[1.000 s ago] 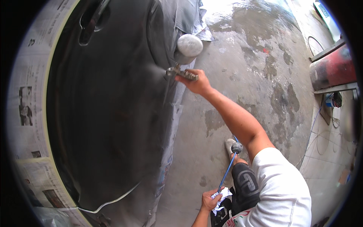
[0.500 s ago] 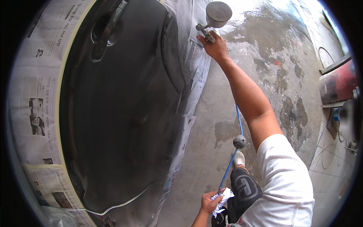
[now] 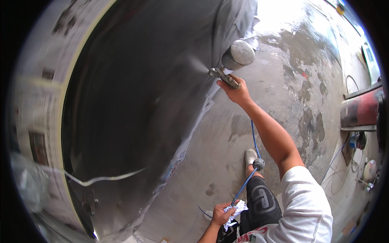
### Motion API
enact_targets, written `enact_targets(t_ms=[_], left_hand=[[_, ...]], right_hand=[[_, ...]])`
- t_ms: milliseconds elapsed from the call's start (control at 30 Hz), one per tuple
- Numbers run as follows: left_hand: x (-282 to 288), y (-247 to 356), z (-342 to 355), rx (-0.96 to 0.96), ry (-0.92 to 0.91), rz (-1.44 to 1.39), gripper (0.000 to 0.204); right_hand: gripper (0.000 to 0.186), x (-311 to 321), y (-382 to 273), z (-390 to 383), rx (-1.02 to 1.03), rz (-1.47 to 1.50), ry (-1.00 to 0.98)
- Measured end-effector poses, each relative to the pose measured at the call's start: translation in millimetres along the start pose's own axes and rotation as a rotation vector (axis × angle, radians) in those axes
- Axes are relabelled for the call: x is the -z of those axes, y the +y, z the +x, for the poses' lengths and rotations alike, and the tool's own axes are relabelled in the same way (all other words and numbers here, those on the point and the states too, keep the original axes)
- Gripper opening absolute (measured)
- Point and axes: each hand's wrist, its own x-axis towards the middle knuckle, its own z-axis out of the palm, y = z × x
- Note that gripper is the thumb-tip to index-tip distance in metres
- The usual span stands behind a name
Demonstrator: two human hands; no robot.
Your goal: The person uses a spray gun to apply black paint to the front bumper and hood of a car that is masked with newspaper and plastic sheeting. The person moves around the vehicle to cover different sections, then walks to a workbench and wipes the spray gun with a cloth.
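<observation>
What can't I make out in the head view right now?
In the head view:
- Trigger of the spray gun: hidden by the right hand.
- Contents of the grey cup: hidden by its closed top.
- Blue hose near the gun: hidden behind the right hand and forearm.
- Crumpled white wad: partly covered by the left hand; cloth or paper, cannot tell.
- Masking newspaper: print blurred.
- Dark car panel: cut off by the top edge.

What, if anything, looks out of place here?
A pale strip crosses the dark panel, its right end apparently loose, unlike the newspaper along the edge. Dark blotches mark the concrete floor; wet or stained, I can't tell.
</observation>
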Motion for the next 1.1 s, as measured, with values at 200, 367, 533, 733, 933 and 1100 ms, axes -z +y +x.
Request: enact_targets(t_ms=[200, 367, 533, 733, 933, 1100], left_hand=[[77, -100, -115, -0.121, 0.060, -0.169, 0.037], [154, -186, -229, -0.206, 0.149, -0.127, 0.036], [225, -276, -336, -0.328, 0.272, -0.236, 0.035], [293, -353, -437, -0.326, 0.443, -0.582, 0.036], [315, -435, -494, -0.485, 0.683, -0.864, 0.039], [325, -481, -529, -0.469, 0.860, -0.973, 0.040]], right_hand=[[0.035, -106, -48, -163, 0.060, -0.015, -0.029], [0.032, -206, -93, -311, 0.115, -0.063, -0.066], [0.028, -311, -122, -455, 0.222, -0.099, -0.111], [0.024, -429, -139, -611, 0.293, -0.067, -0.170], [0.025, -530, -161, -754, 0.322, -0.045, -0.357], [0.027, -611, -182, -854, 0.312, -0.059, -0.508]])
